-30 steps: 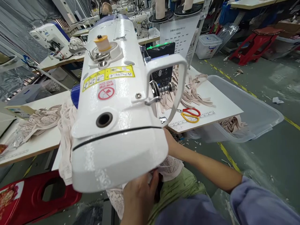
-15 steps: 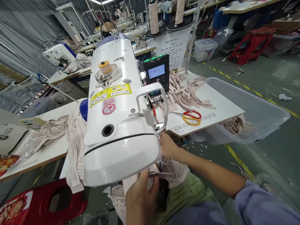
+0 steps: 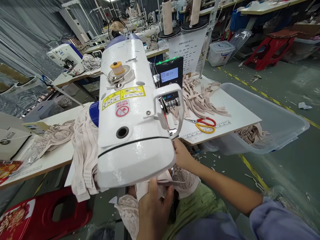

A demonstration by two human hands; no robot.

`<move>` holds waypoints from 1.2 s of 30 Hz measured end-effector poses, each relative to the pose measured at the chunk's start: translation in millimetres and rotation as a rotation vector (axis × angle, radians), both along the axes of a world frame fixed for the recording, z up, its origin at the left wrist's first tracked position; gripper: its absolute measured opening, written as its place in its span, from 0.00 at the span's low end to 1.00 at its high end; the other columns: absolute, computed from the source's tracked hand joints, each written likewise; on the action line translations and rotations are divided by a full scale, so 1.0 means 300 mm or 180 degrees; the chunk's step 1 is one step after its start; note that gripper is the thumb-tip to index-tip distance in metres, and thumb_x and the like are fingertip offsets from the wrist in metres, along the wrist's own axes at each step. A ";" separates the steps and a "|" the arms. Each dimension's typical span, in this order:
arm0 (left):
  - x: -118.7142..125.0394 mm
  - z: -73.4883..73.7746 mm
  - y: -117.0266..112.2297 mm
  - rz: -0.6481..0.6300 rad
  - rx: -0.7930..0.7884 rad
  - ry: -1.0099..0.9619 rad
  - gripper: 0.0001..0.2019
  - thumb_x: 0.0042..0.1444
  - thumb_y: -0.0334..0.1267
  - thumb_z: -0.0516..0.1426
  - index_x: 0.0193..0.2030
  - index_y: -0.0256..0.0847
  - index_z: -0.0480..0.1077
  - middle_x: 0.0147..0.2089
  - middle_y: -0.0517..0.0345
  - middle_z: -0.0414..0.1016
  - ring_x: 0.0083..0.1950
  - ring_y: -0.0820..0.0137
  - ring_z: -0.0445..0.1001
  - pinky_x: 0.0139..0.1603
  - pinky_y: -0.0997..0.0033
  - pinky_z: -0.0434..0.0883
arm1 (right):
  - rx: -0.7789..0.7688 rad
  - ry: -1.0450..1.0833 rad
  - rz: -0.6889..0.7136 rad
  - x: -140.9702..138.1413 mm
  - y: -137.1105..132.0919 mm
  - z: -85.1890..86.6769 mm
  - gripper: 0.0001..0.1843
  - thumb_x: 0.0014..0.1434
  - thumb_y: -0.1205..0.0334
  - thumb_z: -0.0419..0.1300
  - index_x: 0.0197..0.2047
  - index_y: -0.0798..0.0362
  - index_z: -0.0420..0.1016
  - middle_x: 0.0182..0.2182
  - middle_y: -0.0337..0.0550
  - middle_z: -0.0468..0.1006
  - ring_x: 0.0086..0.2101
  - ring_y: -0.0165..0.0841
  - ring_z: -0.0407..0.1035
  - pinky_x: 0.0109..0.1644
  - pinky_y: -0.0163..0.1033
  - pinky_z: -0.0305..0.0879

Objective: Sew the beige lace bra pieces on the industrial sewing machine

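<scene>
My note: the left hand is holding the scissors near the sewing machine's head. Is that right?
No: in the head view, the left hand holds pale fabric near the sewing machine's head, not the scissors, which lie on the white tabletop.

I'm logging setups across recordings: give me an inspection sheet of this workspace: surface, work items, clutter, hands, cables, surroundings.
Surface: white tabletop, ruler strip near its edge.
Work items: lace fabric at the sewing machine's near end.
Clutter: scissors and strap pile on the tabletop.
Hands: left hand holds lace fabric; right hand beside the machine, fingertips hidden.
Cables: red strand beside the machine; whether a cable, unclear.
Surroundings: clear bin, red stool.
</scene>
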State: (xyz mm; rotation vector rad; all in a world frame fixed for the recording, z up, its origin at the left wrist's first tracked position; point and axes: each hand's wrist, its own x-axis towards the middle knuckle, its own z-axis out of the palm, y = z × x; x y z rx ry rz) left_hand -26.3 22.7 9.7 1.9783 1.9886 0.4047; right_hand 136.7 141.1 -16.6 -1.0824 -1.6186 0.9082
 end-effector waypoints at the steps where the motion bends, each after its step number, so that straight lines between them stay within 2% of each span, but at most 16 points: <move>1: 0.000 -0.006 -0.004 0.0090 0.0068 -0.0014 0.31 0.65 0.49 0.50 0.69 0.33 0.55 0.31 0.52 0.81 0.23 0.61 0.78 0.25 0.68 0.68 | -0.0198 0.0303 -0.0054 0.010 -0.019 -0.001 0.15 0.62 0.56 0.56 0.51 0.51 0.66 0.36 0.42 0.73 0.32 0.33 0.69 0.36 0.38 0.69; 4: 0.021 -0.024 -0.028 0.0211 0.0222 -0.0024 0.36 0.65 0.50 0.51 0.71 0.27 0.47 0.38 0.41 0.82 0.26 0.57 0.80 0.26 0.65 0.72 | -0.0641 0.0704 0.0057 0.053 -0.100 -0.002 0.20 0.62 0.45 0.57 0.47 0.52 0.67 0.34 0.42 0.73 0.34 0.33 0.69 0.38 0.38 0.69; 7: 0.085 -0.049 -0.088 -0.0053 0.0644 0.0049 0.38 0.66 0.46 0.52 0.74 0.30 0.38 0.51 0.34 0.79 0.44 0.53 0.83 0.38 0.62 0.78 | -0.0767 0.0290 0.0415 0.090 -0.203 0.004 0.25 0.59 0.37 0.60 0.41 0.53 0.69 0.34 0.42 0.74 0.35 0.35 0.69 0.41 0.39 0.67; 9: 0.136 -0.071 -0.147 -0.0345 0.0955 0.0095 0.41 0.65 0.44 0.54 0.75 0.34 0.34 0.63 0.30 0.69 0.60 0.50 0.75 0.50 0.57 0.77 | -0.0829 0.0079 0.0494 0.105 -0.265 0.011 0.26 0.59 0.36 0.59 0.40 0.53 0.71 0.34 0.42 0.75 0.35 0.35 0.68 0.40 0.39 0.66; 11: 0.165 -0.092 -0.205 -0.0575 0.0824 -0.0094 0.42 0.64 0.45 0.55 0.76 0.35 0.35 0.66 0.31 0.66 0.66 0.47 0.68 0.56 0.52 0.75 | -0.0986 0.0093 0.0464 0.119 -0.311 0.019 0.27 0.63 0.35 0.54 0.36 0.53 0.71 0.32 0.41 0.74 0.34 0.34 0.66 0.39 0.38 0.64; 14: 0.137 -0.098 -0.243 -0.0740 -0.0094 -0.1028 0.39 0.65 0.50 0.52 0.74 0.32 0.41 0.55 0.34 0.77 0.55 0.50 0.78 0.49 0.56 0.78 | -0.1266 0.0310 0.0494 0.145 -0.345 0.030 0.32 0.62 0.32 0.50 0.31 0.54 0.70 0.28 0.39 0.69 0.31 0.32 0.63 0.35 0.36 0.61; 15: 0.112 -0.089 -0.239 -0.0753 -0.0438 -0.1362 0.36 0.66 0.52 0.50 0.73 0.33 0.45 0.45 0.39 0.82 0.45 0.55 0.82 0.42 0.61 0.79 | -0.1344 0.0362 0.0556 0.155 -0.348 0.034 0.33 0.61 0.30 0.51 0.30 0.55 0.69 0.26 0.38 0.67 0.30 0.31 0.61 0.34 0.35 0.59; 17: 0.053 -0.053 -0.208 -0.0649 -0.0764 -0.1725 0.27 0.67 0.51 0.48 0.67 0.37 0.59 0.28 0.55 0.79 0.27 0.65 0.79 0.29 0.70 0.75 | -0.1482 0.0437 0.0846 0.171 -0.349 0.046 0.34 0.58 0.28 0.52 0.29 0.55 0.68 0.25 0.36 0.64 0.29 0.29 0.58 0.32 0.34 0.56; 18: 0.026 -0.026 -0.189 -0.0548 -0.0644 -0.1703 0.21 0.68 0.49 0.48 0.60 0.39 0.66 0.24 0.59 0.76 0.24 0.68 0.76 0.27 0.73 0.73 | -0.1519 0.0475 0.1070 0.176 -0.347 0.054 0.35 0.58 0.28 0.53 0.30 0.56 0.68 0.26 0.36 0.64 0.29 0.29 0.58 0.32 0.34 0.56; 20: -0.012 0.032 -0.153 -0.0549 0.0129 -0.1437 0.11 0.67 0.43 0.51 0.49 0.43 0.71 0.29 0.58 0.77 0.29 0.69 0.76 0.31 0.74 0.74 | -0.1503 0.0532 0.1626 0.177 -0.339 0.074 0.34 0.60 0.30 0.51 0.32 0.56 0.69 0.26 0.36 0.63 0.29 0.28 0.58 0.32 0.33 0.56; 23: -0.021 0.096 -0.121 -0.1349 0.1226 -0.0981 0.13 0.66 0.34 0.51 0.55 0.42 0.68 0.50 0.48 0.78 0.51 0.65 0.77 0.50 0.68 0.74 | -0.1217 0.0346 0.2386 0.157 -0.327 0.104 0.28 0.67 0.39 0.49 0.34 0.56 0.70 0.28 0.37 0.66 0.30 0.28 0.62 0.34 0.33 0.59; 25: -0.006 0.101 -0.108 -0.1807 0.1278 -0.0676 0.17 0.65 0.32 0.50 0.59 0.39 0.67 0.53 0.44 0.77 0.55 0.61 0.75 0.54 0.63 0.72 | -0.0827 -0.0262 0.2620 0.134 -0.323 0.108 0.21 0.70 0.49 0.49 0.36 0.56 0.72 0.30 0.39 0.72 0.32 0.29 0.66 0.36 0.33 0.61; 27: 0.005 0.074 -0.090 -0.1558 0.0735 -0.0582 0.12 0.64 0.33 0.50 0.48 0.39 0.73 0.40 0.47 0.79 0.43 0.61 0.77 0.45 0.64 0.72 | -0.0247 -0.1354 0.2460 0.110 -0.325 0.087 0.14 0.69 0.59 0.52 0.36 0.55 0.74 0.31 0.41 0.76 0.31 0.30 0.68 0.34 0.34 0.60; 30: 0.002 0.006 -0.052 -0.0365 -0.0980 -0.1676 0.16 0.61 0.45 0.54 0.23 0.43 0.67 0.20 0.57 0.66 0.25 0.66 0.67 0.31 0.67 0.64 | 0.0732 -0.2761 0.1811 0.084 -0.328 0.019 0.08 0.64 0.70 0.56 0.34 0.55 0.74 0.27 0.42 0.76 0.26 0.32 0.67 0.28 0.37 0.54; 33: -0.002 -0.054 -0.021 0.0169 -0.2313 -0.3218 0.24 0.53 0.62 0.56 0.23 0.42 0.65 0.19 0.59 0.64 0.23 0.68 0.66 0.29 0.68 0.63 | 0.1411 -0.2841 0.1397 0.080 -0.319 -0.041 0.08 0.65 0.70 0.54 0.36 0.55 0.74 0.26 0.41 0.75 0.26 0.33 0.66 0.28 0.38 0.54; 36: 0.005 -0.084 -0.015 0.0299 -0.2559 -0.3985 0.29 0.43 0.69 0.59 0.26 0.42 0.65 0.18 0.67 0.58 0.21 0.73 0.61 0.29 0.69 0.65 | 0.1657 -0.2387 0.1234 0.088 -0.306 -0.051 0.12 0.69 0.68 0.51 0.38 0.54 0.75 0.27 0.41 0.76 0.28 0.33 0.68 0.32 0.38 0.58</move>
